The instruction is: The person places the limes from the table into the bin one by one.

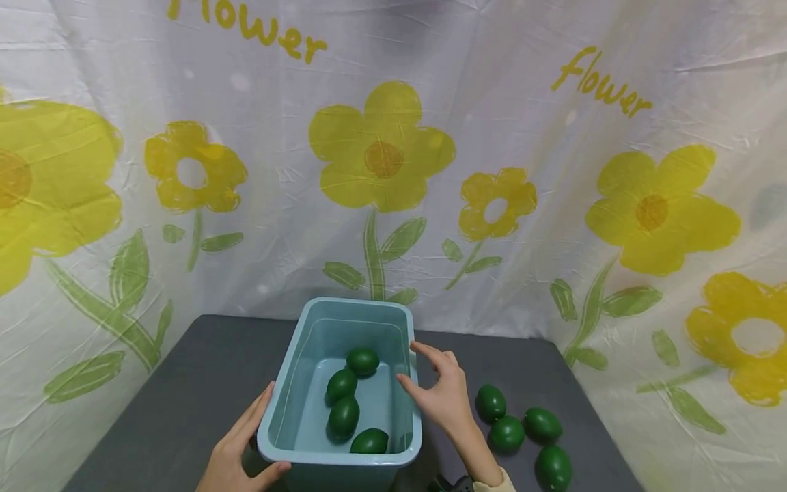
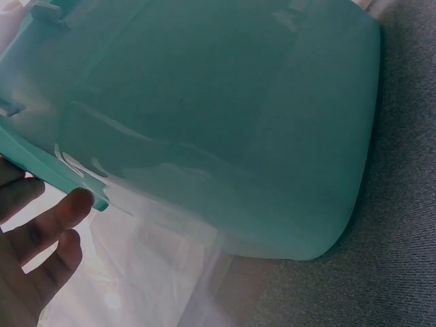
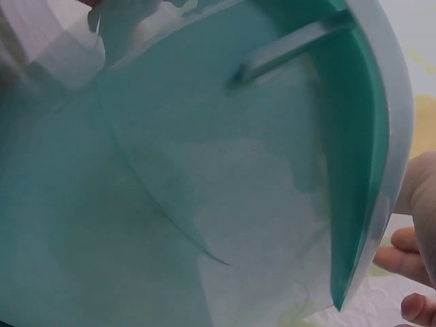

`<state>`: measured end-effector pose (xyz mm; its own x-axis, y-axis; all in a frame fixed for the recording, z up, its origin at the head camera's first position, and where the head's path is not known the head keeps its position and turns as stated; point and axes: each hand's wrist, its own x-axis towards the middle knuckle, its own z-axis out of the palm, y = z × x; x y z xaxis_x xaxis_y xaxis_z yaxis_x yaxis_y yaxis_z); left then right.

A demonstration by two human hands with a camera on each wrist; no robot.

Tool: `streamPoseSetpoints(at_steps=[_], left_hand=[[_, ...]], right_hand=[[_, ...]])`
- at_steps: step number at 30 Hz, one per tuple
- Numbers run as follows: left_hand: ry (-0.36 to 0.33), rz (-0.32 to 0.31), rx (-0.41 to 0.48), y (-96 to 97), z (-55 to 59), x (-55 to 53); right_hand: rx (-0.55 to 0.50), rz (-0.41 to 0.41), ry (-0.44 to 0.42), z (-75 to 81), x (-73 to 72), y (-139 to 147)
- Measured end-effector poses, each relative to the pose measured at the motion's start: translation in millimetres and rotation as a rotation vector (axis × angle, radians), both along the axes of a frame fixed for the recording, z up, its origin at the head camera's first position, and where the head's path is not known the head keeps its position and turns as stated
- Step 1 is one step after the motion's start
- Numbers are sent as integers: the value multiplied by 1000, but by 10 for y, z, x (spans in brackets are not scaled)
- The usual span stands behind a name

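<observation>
A light blue plastic bin (image 1: pixel 338 459) stands on the dark table, with several smooth dark green oval fruits (image 1: pixel 343 417) on its floor; their exact kind is unclear. My left hand (image 1: pixel 236 447) rests at the bin's near left corner, fingers along the outer side and thumb by the front rim. In the left wrist view, fingertips (image 2: pixel 76 204) touch the rim's edge. Over the right rim, my right hand (image 1: pixel 439 389) has its thumb and index finger spread, with nothing between them. Fingers (image 3: pixel 402 262) of that hand appear beyond the bin's rim (image 3: pixel 395 129) in the right wrist view.
Several more green fruits (image 1: pixel 507 434) lie on the dark table (image 1: pixel 178 403) to the right of the bin. A white curtain (image 1: pixel 264 205) printed with yellow flowers hangs behind and along both sides of the table.
</observation>
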<state>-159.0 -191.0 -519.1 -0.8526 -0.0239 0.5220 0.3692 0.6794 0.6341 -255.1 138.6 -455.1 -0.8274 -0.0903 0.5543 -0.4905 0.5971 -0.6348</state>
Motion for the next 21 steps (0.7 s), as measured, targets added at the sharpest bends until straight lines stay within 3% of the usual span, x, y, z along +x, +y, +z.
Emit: streamPoseSetpoints(at_steps=[21], left_hand=[[28,-32,38,11,-36,-29]], right_hand=[[-30,-91,21,-71,131,248]])
